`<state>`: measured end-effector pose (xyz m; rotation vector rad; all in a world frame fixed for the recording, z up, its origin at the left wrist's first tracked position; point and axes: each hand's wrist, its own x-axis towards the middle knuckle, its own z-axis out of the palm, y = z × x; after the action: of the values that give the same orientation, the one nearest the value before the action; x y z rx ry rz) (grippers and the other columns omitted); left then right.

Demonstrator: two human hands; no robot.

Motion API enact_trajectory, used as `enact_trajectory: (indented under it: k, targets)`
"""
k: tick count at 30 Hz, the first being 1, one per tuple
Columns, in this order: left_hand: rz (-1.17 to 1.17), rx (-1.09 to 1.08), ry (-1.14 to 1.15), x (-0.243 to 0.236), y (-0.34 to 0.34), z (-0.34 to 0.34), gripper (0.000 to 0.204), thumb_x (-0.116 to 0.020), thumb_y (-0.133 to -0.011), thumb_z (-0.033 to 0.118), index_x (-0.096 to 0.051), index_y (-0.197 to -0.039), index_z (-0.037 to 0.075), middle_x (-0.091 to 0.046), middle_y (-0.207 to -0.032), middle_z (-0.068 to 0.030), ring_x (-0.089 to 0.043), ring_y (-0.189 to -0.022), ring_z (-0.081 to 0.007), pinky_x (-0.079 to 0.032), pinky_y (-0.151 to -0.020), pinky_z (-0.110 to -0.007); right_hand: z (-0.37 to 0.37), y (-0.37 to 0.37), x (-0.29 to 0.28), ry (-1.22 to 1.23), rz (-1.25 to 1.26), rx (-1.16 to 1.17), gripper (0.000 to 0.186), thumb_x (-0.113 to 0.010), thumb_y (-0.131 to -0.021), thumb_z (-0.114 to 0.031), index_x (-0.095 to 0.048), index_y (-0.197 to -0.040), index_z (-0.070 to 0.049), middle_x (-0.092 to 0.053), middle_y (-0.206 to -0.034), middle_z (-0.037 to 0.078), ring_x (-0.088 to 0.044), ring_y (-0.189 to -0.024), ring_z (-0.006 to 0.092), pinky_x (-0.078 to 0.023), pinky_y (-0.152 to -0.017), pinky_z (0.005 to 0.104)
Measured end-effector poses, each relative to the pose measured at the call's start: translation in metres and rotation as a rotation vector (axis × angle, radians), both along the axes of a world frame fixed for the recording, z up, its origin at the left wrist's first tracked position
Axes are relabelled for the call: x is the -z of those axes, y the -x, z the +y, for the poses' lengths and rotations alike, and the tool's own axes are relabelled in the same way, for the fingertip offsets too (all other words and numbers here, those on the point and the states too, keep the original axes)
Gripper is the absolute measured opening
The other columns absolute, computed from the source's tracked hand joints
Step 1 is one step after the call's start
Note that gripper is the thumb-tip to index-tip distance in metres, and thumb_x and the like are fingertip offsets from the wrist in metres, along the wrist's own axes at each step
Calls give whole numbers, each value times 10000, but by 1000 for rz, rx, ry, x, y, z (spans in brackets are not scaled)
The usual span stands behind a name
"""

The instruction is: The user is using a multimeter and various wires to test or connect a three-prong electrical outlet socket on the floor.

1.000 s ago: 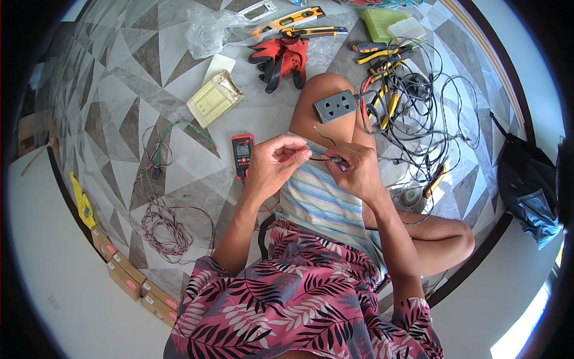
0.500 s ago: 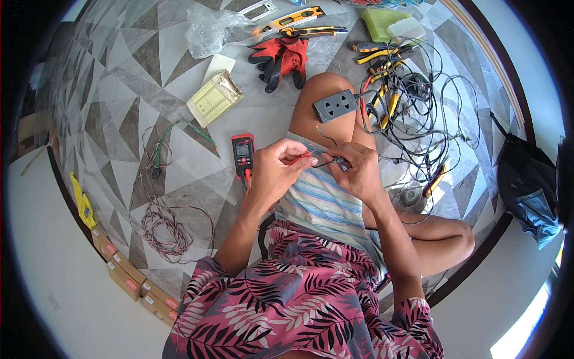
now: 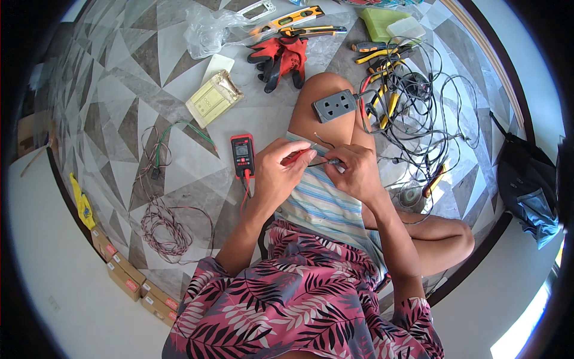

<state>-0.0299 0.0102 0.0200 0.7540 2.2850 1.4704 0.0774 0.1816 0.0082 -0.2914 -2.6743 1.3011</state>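
Over my lap, my left hand pinches a red test probe between thumb and fingers. Its thin tip points up and right. Close by, my right hand grips the end of a dark cable, with part of it hidden by the fingers. A thin wire with a bent end sticks out above that hand. A red and black multimeter lies on the floor left of my left hand, with a red lead plugged in. On my thigh rests a dark grey socket block, its cord running right.
A tangle of black cable lies at the right, over yellow-handled pliers. Red and black gloves, a spirit level and a cream box lie farther off. Coiled wire sits at the left.
My left hand has drawn slightly left, and more of the red probe and its tip shows. My right hand has shifted a little, with the cable end still in it.
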Motion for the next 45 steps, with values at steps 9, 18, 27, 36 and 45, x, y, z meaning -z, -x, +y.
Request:
enact_trajectory:
  k: [9,18,27,36,45]
  targets:
    - [168,41,23,0,-3,2,113,-757,-851,6,-692,-939,33,-646,-1221,-57,-647,-764,-199,-527,-608,-300,10,-2,-10,50,164,-23,196,-688,-813,-64,-748,-996,-28,-665,-791,104,-616,-682,256,-495,-612,351]
    - [479,246,39,-18,9,14,176,-718,-747,-48,-659,-892,33,-655,-1238,8,-628,-932,-239,-563,-689,-352,25,-7,-31,-112,58,131,269,-667,-872,-83,-707,-1129,-13,-651,-1007,149,-610,-895,306,-481,-808,407]
    - [493,375,56,-24,0,10,230,-697,-728,-67,-662,-943,8,-668,-1220,-15,-636,-926,-243,-563,-728,-345,6,5,-6,-229,57,-156,309,-745,-732,-81,-724,-1040,-78,-664,-965,68,-661,-967,280,-472,-912,433]
    - [296,315,108,15,5,14,185,-637,-857,-54,-620,-1021,30,-701,-1136,-89,-673,-1001,-324,-552,-819,-413,15,4,-3,-236,121,-136,325,-783,-741,-127,-745,-1063,-98,-631,-925,46,-624,-934,255,-438,-817,394]
    - [343,258,119,36,5,14,249,-650,-794,-96,-641,-1003,38,-612,-1250,-81,-600,-1052,-307,-510,-843,-415,40,-26,-39,-683,134,54,374,-796,-753,-172,-752,-1124,-160,-503,-898,36,-506,-827,230,-400,-751,386]
